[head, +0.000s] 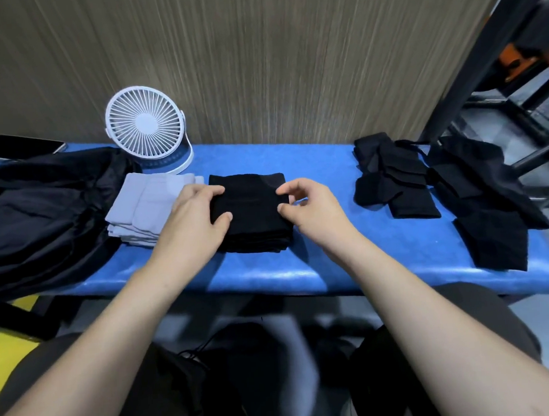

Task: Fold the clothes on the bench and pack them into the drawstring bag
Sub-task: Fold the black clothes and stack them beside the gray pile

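Observation:
A stack of folded black clothes (254,214) sits in the middle of the blue bench (336,268). My left hand (192,220) rests on the stack's left edge, thumb and fingers touching the cloth. My right hand (312,208) is at the stack's right edge, fingertips pinching at the top layer. A folded grey stack (143,210) lies just left of the black one. Unfolded black pieces (394,180) and more black cloth (487,206) lie on the right end of the bench. A large black fabric item (40,217), possibly the drawstring bag, is crumpled at the left.
A white desk fan (147,125) stands at the back of the bench against the wall panel. A phone (19,147) lies at the far left. A dark metal frame (500,62) rises at the right. Dark cloth with a cord (194,376) rests on my lap.

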`<state>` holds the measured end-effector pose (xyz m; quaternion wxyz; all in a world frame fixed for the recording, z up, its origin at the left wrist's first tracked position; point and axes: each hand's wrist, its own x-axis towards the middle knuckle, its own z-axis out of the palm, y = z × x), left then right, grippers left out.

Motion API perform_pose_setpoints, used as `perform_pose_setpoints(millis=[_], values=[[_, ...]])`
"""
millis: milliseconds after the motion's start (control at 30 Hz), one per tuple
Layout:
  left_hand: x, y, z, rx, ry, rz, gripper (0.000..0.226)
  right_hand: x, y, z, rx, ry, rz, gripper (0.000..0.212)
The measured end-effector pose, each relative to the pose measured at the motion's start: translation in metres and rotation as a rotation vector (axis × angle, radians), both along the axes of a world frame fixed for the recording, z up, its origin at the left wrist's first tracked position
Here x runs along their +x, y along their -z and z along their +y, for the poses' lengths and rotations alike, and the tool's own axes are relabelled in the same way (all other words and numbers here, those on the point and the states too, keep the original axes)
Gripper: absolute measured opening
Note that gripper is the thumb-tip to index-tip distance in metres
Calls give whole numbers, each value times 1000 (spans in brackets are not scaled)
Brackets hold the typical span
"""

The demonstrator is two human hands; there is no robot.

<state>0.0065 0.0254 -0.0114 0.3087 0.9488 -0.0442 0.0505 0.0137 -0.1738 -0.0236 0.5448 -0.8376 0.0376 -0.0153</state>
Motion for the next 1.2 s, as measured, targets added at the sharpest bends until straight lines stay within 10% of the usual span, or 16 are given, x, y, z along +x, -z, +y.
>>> perform_pose_setpoints(millis=[400, 800, 1200], values=[[-5, 8, -2, 196, 147, -323, 47, -18, -3, 2, -459, -35, -274, 22], [77, 129, 42, 233, 136, -364, 42, -18, 5, 2, -492, -150, -58, 32], [26, 25, -22, 197, 195, -402, 46, -24, -4, -21, -370, -88, -65, 21]])
